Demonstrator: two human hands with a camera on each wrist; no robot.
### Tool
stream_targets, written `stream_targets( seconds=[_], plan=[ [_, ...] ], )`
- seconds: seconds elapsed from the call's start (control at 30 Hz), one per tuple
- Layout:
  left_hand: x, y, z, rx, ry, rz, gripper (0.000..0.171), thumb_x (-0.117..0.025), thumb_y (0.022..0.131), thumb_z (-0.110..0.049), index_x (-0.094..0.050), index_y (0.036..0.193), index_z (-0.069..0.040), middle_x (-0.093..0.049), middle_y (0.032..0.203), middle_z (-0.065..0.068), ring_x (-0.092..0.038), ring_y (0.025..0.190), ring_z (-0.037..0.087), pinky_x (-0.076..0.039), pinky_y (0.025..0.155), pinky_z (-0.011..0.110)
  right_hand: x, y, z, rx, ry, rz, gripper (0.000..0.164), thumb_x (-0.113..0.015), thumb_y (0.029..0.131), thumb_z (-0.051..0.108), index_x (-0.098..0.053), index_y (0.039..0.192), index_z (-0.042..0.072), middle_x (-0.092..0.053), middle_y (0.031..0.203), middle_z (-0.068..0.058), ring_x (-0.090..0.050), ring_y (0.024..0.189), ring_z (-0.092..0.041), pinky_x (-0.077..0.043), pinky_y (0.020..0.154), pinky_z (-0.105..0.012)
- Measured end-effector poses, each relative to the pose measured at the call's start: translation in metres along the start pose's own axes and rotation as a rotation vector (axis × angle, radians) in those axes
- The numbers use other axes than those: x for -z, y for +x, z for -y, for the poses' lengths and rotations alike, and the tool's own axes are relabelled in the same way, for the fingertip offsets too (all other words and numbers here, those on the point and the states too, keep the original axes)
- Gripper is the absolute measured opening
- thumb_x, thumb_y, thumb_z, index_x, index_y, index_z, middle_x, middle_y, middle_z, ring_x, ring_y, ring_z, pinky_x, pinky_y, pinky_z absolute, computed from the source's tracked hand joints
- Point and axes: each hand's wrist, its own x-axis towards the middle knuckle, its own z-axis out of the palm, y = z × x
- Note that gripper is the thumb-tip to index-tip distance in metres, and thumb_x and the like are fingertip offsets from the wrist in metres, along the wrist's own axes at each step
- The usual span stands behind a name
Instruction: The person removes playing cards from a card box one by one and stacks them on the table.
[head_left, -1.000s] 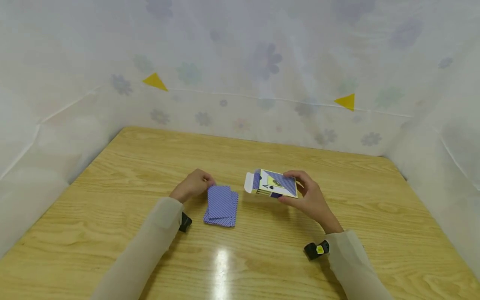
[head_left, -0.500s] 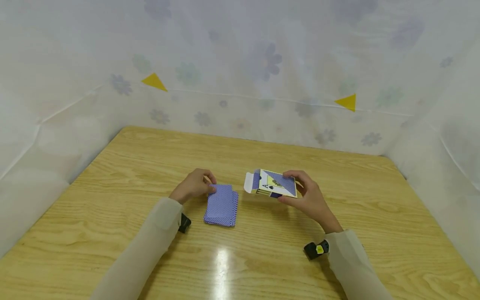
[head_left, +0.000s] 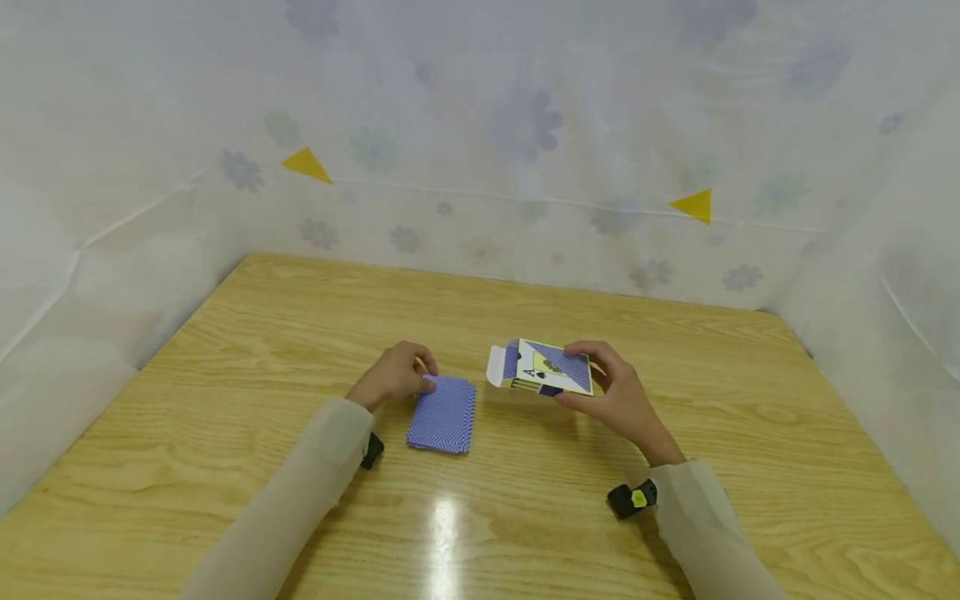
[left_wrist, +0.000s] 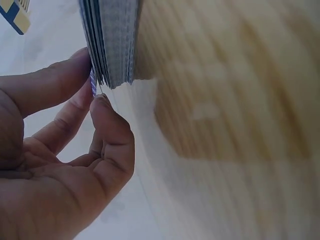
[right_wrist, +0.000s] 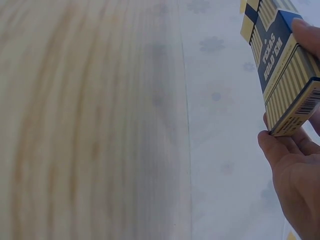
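A stack of playing cards (head_left: 442, 417) with blue patterned backs lies face down on the wooden table, left of centre. My left hand (head_left: 393, 373) pinches cards at the stack's far left corner, thumb on the top face. In the left wrist view, a thin edge shows between thumb and fingertip of the left hand (left_wrist: 75, 130), beside the thick deck (left_wrist: 112, 40). To the right, my right hand (head_left: 618, 400) grips a card box (head_left: 555, 367) from its right end, its white flap (head_left: 497, 367) open toward the left. "Texas Hold'em" is printed on the box's side (right_wrist: 274, 50) in the right wrist view.
The wooden table (head_left: 480, 517) spreads around both hands. White flowered sheeting (head_left: 480, 125) hangs behind it and at both sides, with two yellow triangles on the back sheet. Each wrist carries a small black camera (head_left: 632, 500).
The upper cards, offset from the rest a second ago, now lie nearly even with the stack. My left hand has shifted slightly right, its thumb onto the corner. The right hand and box stay almost still.
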Motion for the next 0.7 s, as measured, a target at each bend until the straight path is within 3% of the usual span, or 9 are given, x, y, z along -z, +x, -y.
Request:
stream_targets(
  seconds=[0.2,0.5,0.7],
  plan=[
    [-0.0018,-0.001,-0.0029,0.0,0.005,-0.007,0.011,-0.07,0.082,0.002,-0.063,0.091,0.002,-0.056,0.073,0.006,-0.047,0.063,0.013,-0.04,0.055,0.023,0.0007,0.0003,-0.0006,0.004,0.003,0.004,0.057,-0.077,0.075,-0.003,-0.051,0.126,0.003,-0.046,0.131,-0.018,-0.047,0.115,-0.003,-0.041,0.092,-0.011],
    [-0.0036,0.0011,-0.0028,0.005,0.03,-0.009,0.014,-0.07,0.082,0.001,-0.063,0.094,0.001,-0.051,0.073,0.004,-0.046,0.064,0.013,-0.04,0.057,0.022,-0.0005,0.0002,-0.0045,0.011,0.007,0.013,0.057,-0.077,0.075,-0.003,-0.051,0.125,0.003,-0.047,0.131,-0.017,-0.047,0.115,-0.003,-0.042,0.092,-0.011],
    [-0.0011,0.0004,-0.0039,0.029,0.038,-0.026,0.019,-0.069,0.085,-0.005,-0.061,0.1,0.002,-0.058,0.085,0.01,-0.052,0.073,0.017,-0.042,0.06,0.024,-0.0014,0.0012,-0.0045,0.018,0.006,0.018,0.057,-0.077,0.075,-0.003,-0.051,0.125,0.003,-0.048,0.13,-0.016,-0.048,0.114,-0.003,-0.042,0.092,-0.011]
  ],
)
